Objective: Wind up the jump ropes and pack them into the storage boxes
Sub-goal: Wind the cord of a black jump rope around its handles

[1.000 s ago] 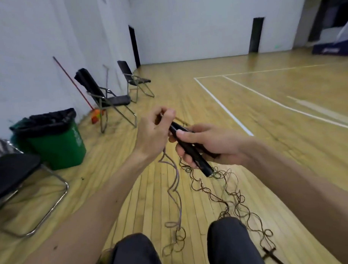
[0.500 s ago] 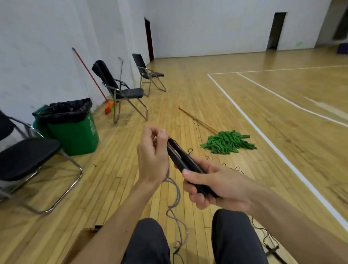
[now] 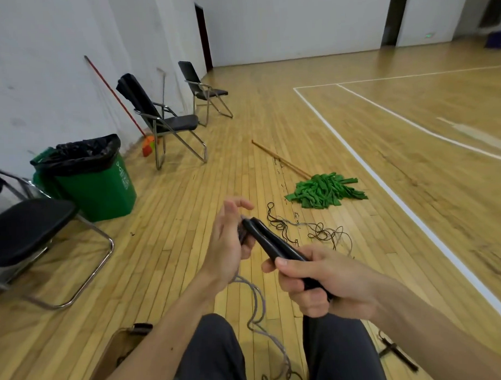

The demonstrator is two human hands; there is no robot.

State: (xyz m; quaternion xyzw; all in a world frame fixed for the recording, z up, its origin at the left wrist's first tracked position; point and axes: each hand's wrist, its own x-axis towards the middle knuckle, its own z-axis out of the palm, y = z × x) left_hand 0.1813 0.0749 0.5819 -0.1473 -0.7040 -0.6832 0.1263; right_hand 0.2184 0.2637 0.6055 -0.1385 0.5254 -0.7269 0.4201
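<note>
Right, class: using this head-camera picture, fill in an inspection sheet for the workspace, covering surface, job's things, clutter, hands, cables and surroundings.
Surface: wooden gym floor with white court lines.
Job's things: two black handles held side by side; grey rope hanging below the left hand; dark rope tangled on the floor; no storage box plainly seen.
Clutter: green mop lying on the floor.
Hands: right hand grips the handles; left hand at their far ends, its hold hidden.
Cables: nothing seen.
Surroundings: green bin, three folding chairs, broom against the white wall.
</note>
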